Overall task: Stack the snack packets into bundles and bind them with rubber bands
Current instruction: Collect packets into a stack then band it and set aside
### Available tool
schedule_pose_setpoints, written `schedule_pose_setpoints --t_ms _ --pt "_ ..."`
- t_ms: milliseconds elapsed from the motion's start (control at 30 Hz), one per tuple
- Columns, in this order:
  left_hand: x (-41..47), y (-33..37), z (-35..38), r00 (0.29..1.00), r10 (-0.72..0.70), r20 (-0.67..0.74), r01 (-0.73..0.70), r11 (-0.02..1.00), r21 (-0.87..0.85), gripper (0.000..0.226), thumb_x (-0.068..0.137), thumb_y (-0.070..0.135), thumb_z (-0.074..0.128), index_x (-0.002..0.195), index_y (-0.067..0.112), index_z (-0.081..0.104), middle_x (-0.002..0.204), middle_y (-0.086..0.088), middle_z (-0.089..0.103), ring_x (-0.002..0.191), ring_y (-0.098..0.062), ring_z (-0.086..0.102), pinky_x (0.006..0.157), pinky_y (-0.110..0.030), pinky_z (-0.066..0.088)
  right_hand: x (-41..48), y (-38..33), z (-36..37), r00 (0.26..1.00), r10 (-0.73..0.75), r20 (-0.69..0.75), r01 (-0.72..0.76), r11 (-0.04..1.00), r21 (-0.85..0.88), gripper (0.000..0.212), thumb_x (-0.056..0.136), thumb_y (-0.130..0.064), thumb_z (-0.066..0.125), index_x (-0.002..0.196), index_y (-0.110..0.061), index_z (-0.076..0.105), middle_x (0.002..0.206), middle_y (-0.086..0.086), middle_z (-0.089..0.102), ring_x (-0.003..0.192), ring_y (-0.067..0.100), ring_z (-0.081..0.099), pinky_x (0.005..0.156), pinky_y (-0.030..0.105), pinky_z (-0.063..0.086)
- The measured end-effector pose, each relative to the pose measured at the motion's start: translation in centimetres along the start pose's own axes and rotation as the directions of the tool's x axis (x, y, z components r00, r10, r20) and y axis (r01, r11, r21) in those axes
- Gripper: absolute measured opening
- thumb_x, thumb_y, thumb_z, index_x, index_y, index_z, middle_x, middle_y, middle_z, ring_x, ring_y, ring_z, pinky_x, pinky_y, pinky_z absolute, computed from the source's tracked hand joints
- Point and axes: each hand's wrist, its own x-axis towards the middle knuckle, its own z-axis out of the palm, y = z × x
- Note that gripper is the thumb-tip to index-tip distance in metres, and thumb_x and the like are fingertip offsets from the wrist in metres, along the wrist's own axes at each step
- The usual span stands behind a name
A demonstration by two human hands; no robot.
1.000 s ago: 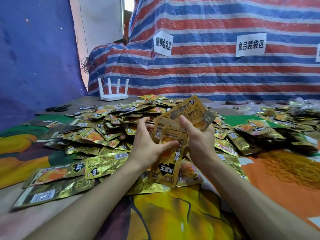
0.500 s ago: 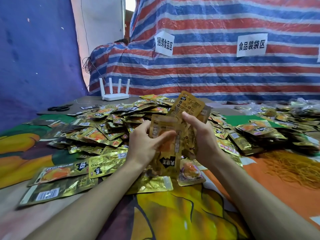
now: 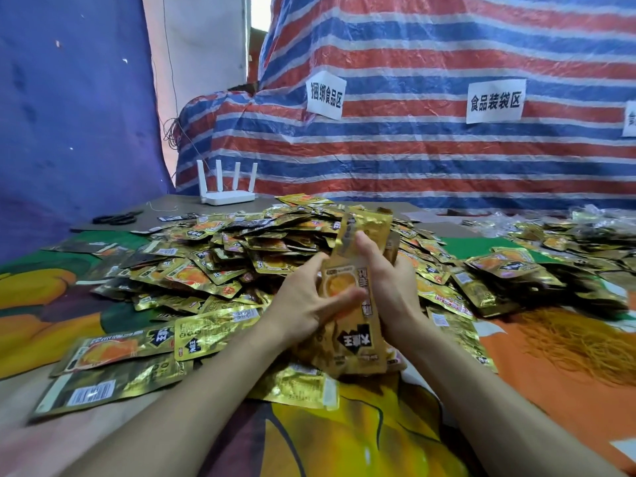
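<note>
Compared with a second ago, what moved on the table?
The fanned snack packets were pulled together into one upright stack between the left grip and right grip, which kept hold throughout. The loose pile, rubber bands and router stayed put.

Looks like a makeshift packing workshop. Walled off with red, white and blue striped tarpaulin (image 3: 447, 160) and a hanging blue sheet (image 3: 69, 115). Split into work zones by paper signs (image 3: 325, 94) taped to the tarpaulin, reading "food bundling area" and "food bagging area". Heaped across a cloth-covered table (image 3: 378, 435) with gold snack packets (image 3: 241, 256), beside a mound of rubber bands (image 3: 578, 342), scissors (image 3: 117, 218) and a white router (image 3: 227, 197).
</note>
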Motion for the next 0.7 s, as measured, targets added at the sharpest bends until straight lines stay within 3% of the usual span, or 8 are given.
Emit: schedule_pose_setpoints --t_ms 133,267,333,433,500,567,633,700 --pt "0.4 -0.2 0.3 0.999 -0.017 0.046 0.019 0.999 -0.044 0.056 0.068 0.047 0.083 0.112 0.02 0.061 0.099 0.002 0.075 0.091 -0.013 0.073 0.085 -0.036 0.06 0.5 -0.2 -0.2 0.996 0.059 -0.072 -0.051 0.993 0.106 0.038 0.088 -0.049 0.072 0.08 -0.012 0.073 0.081 0.008 0.078 0.081 0.031 0.076 0.082 0.049 0.062" --pt "0.7 -0.5 0.0 0.991 -0.004 -0.136 -0.004 0.998 -0.057 0.036 0.075 0.035 0.085 0.1 0.026 0.061 0.091 0.008 0.073 0.08 0.0 0.07 0.068 -0.017 0.055 0.8 0.0 -0.2 0.987 0.149 -0.065 -0.136 0.976 0.171 0.034 0.097 -0.041 0.064 0.089 -0.009 0.074 0.093 0.016 0.077 0.092 0.038 0.074 0.091 0.056 0.057" --pt "0.8 -0.3 -0.4 0.969 -0.037 -0.244 0.001 0.989 -0.147 0.042 0.072 0.044 0.08 0.103 0.026 0.058 0.096 0.006 0.072 0.085 -0.004 0.071 0.072 -0.022 0.058 1.1 0.1 -0.3 0.985 0.168 -0.039 -0.157 0.967 0.203 0.028 0.095 -0.029 0.057 0.083 -0.01 0.073 0.094 0.017 0.072 0.092 0.037 0.067 0.095 0.059 0.051" --pt "0.9 -0.2 -0.5 0.934 -0.133 -0.331 -0.003 0.925 -0.379 0.058 0.067 0.05 0.076 0.113 0.021 0.055 0.106 -0.004 0.072 0.098 -0.021 0.072 0.083 -0.037 0.06 1.1 0.3 0.0 0.987 0.159 -0.009 -0.155 0.972 0.176 0.015 0.087 -0.015 0.051 0.089 -0.008 0.064 0.098 0.019 0.063 0.087 0.033 0.061 0.076 0.048 0.053" --pt "0.8 -0.2 0.0 0.934 -0.163 -0.318 0.012 0.904 -0.427 0.058 0.068 0.052 0.074 0.113 0.024 0.051 0.105 -0.004 0.071 0.097 -0.02 0.073 0.073 -0.029 0.061 0.8 0.6 0.5 0.994 0.097 0.048 -0.102 0.986 0.13 0.02 0.095 -0.008 0.049 0.089 -0.014 0.066 0.093 0.015 0.069 0.079 0.03 0.068 0.068 0.047 0.057" --pt "0.6 -0.1 0.7 0.948 -0.17 -0.27 0.037 0.9 -0.435 0.057 0.073 0.051 0.071 0.118 0.026 0.047 0.106 0.001 0.07 0.098 -0.015 0.072 0.068 -0.021 0.058 0.5 1.0 0.9 0.996 0.001 0.085 -0.006 0.999 0.049 0.023 0.103 -0.015 0.049 0.093 -0.017 0.07 0.093 0.01 0.075 0.086 0.028 0.072 0.079 0.048 0.059" --pt "0.6 0.0 1.0 0.958 -0.157 -0.241 0.054 0.921 -0.386 0.07 0.078 0.053 0.066 0.135 0.023 0.038 0.114 0.006 0.067 0.105 -0.01 0.068 0.079 -0.024 0.059 0.2 1.4 1.1 0.991 -0.091 0.099 0.092 0.996 -0.012 0.028 0.108 -0.027 0.043 0.1 -0.018 0.069 0.094 -0.004 0.075 0.093 0.015 0.072 0.081 0.034 0.06" --pt "0.6 0.1 1.1 0.97 -0.134 -0.203 0.065 0.948 -0.313 0.067 0.084 0.053 0.062 0.138 0.026 0.032 0.121 0.008 0.065 0.113 -0.008 0.064 0.097 -0.035 0.054 0.1 1.8 1.3 0.978 -0.154 0.142 0.162 0.986 -0.045 0.032 0.11 -0.032 0.036 0.103 -0.022 0.065 0.089 -0.019 0.072 0.086 -0.004 0.067 0.07 0.013 0.053"
